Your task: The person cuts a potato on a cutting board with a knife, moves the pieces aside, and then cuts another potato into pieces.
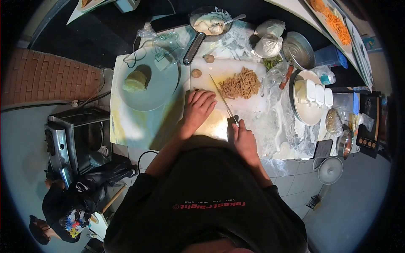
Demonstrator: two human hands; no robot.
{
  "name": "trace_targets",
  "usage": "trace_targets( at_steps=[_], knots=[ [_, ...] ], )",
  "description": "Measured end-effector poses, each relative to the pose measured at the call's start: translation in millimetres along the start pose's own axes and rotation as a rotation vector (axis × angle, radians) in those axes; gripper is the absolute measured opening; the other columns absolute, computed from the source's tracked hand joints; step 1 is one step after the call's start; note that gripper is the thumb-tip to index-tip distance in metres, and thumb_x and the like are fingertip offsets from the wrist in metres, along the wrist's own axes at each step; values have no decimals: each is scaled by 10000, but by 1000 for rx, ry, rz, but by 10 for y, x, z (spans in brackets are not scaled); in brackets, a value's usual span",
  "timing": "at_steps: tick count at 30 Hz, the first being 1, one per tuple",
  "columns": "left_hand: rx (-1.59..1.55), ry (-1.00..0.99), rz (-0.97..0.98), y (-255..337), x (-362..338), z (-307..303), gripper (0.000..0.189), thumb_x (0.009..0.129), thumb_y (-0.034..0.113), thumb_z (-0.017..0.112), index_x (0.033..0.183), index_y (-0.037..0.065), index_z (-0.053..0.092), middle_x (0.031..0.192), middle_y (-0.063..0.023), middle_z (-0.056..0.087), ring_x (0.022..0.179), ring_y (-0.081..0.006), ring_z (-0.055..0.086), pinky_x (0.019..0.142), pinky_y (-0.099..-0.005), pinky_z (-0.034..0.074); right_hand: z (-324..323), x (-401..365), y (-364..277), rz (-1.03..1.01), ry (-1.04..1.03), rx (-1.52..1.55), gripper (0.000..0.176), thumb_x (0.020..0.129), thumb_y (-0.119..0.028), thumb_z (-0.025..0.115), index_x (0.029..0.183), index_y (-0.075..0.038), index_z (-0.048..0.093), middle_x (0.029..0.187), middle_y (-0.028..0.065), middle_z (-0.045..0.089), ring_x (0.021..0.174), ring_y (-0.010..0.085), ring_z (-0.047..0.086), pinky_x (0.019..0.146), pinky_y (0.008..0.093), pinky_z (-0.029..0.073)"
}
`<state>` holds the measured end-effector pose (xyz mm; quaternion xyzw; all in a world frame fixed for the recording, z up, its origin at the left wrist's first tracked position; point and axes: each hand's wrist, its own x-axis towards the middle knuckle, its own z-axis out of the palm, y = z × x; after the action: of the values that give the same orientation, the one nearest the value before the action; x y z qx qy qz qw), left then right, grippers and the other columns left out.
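My right hand [244,139] grips the handle of a kitchen knife [225,100], its blade lying diagonally over the white cutting board [257,103]. To the left of the blade, my left hand [200,110] rests at the board's left side, fingers pressed together and bent downward. A small brown bit shows beside its fingertips; whatever lies beneath the fingers is hidden. A pile of brown cut strips [241,83] lies on the board, right of the blade. Two brownish round pieces, a nearer one [196,73] and a farther one [208,58], sit beyond my left hand.
On the left, a large pale plate [158,90] holds a cabbage piece [136,81]. A frying pan [210,26] with pale batter and a spoon stands behind the board. Rightward are a metal bowl [298,49] and a plate [310,118] with white containers. Another person [69,211] is at lower left.
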<state>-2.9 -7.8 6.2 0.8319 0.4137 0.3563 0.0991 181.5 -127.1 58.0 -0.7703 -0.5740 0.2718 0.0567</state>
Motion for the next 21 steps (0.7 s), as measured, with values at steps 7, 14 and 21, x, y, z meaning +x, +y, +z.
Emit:
trace_targets(
  at_steps=[7, 14, 21],
  knots=[
    [-78, -49, -75, -36, 108, 24, 197, 853, 94, 711, 1044, 69, 670, 1065, -66, 657, 1038, -260, 591, 925, -405, 421, -1, -60, -19, 2, 2, 73, 352, 1064, -355, 443, 1141, -18, 508, 712, 314, 645, 677, 523, 639, 569, 593, 516],
    [-55, 90, -203, -192, -57, -137, 271, 806, 69, 759, 1052, 82, 647, 1096, -93, 601, 1058, -308, 567, 948, -443, 420, 91, -107, 6, -53, -11, 126, 336, 1062, -347, 450, 1141, -27, 511, 779, 306, 669, 714, 516, 650, 609, 592, 526],
    [-15, 6, -195, -191, -60, -219, 292, 819, 51, 745, 1098, 82, 662, 1075, -81, 593, 1045, -299, 562, 946, -440, 424, 15, -47, -76, 21, -19, 63, 362, 1070, -371, 420, 1155, -28, 500, 750, 321, 656, 716, 529, 644, 603, 597, 524]
  ],
)
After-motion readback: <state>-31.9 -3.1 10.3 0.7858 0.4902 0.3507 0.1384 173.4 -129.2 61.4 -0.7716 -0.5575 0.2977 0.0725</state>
